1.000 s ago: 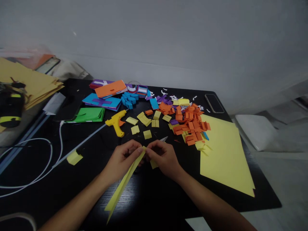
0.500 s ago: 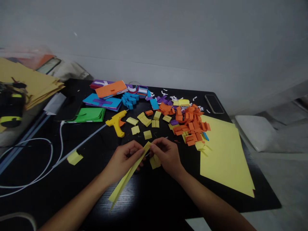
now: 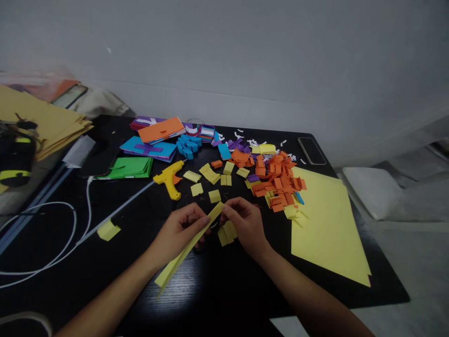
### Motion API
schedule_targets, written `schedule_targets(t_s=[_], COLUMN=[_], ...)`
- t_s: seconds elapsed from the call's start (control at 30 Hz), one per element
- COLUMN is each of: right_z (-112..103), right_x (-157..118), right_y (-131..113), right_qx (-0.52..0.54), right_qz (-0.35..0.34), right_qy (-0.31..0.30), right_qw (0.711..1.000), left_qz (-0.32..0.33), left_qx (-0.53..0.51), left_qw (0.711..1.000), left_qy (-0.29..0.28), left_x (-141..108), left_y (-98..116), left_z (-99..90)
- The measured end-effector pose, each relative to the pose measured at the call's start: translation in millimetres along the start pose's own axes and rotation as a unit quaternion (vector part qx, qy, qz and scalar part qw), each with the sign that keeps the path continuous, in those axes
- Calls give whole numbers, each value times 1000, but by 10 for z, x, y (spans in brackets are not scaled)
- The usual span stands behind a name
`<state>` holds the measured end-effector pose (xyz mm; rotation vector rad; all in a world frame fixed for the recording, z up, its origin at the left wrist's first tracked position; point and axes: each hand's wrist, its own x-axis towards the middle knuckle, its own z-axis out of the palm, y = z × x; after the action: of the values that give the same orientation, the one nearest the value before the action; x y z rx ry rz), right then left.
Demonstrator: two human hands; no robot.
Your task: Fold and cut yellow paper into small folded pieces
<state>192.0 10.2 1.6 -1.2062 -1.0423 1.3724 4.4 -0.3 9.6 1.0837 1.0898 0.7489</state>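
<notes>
My left hand [image 3: 184,230] is closed on a long folded strip of yellow paper [image 3: 180,262], which slants from lower left up to my right hand. My right hand [image 3: 244,223] pinches the strip's upper end between thumb and forefinger. A small folded yellow paper piece [image 3: 227,233] shows just under the right fingers; whether they touch it I cannot tell. Between the hands a thin pale curve is partly hidden, too little to name. Beyond my fingertips lie several small yellow folded pieces [image 3: 214,196] and a yellow glue gun [image 3: 169,179].
An orange heap of folded paper [image 3: 278,180] overlaps yellow sheets [image 3: 326,229] on the right. A phone [image 3: 312,151] lies at the far right. Folded coloured paper stacks [image 3: 149,149] sit at the back left. A white cable [image 3: 75,220] loops over the black table [image 3: 224,299].
The strip's top end has risen slightly and its lower end has shifted a little up and left. My right fingers have moved slightly along with it. More of the small yellow piece shows.
</notes>
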Motion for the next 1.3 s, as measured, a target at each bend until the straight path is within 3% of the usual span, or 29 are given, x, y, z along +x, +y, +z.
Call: schedule_targets(t_s=[0.23,0.37,0.53,1.13,1.3], right_z=[-32,-1,31,43,63], right_x=[46,16,-16,-43,-73], right_y=[31,65,68,72,63], right_qx=[54,74,10,9,-3], right_qz=[16,50,58,43,38], right_qy=[39,-15,-100,-105,-113], right_qw=[998,996,993,993,993], left_qz=[-16,0,9,30,53], left_qx=[9,6,-9,1,47], left_qw=[1000,1000,1000,1000,997], left_qy=[-2,4,3,-1,20], left_x=[35,25,16,24,-1], left_y=[3,-14,-40,-37,-22], left_z=[-14,-21,-19,-46,-30])
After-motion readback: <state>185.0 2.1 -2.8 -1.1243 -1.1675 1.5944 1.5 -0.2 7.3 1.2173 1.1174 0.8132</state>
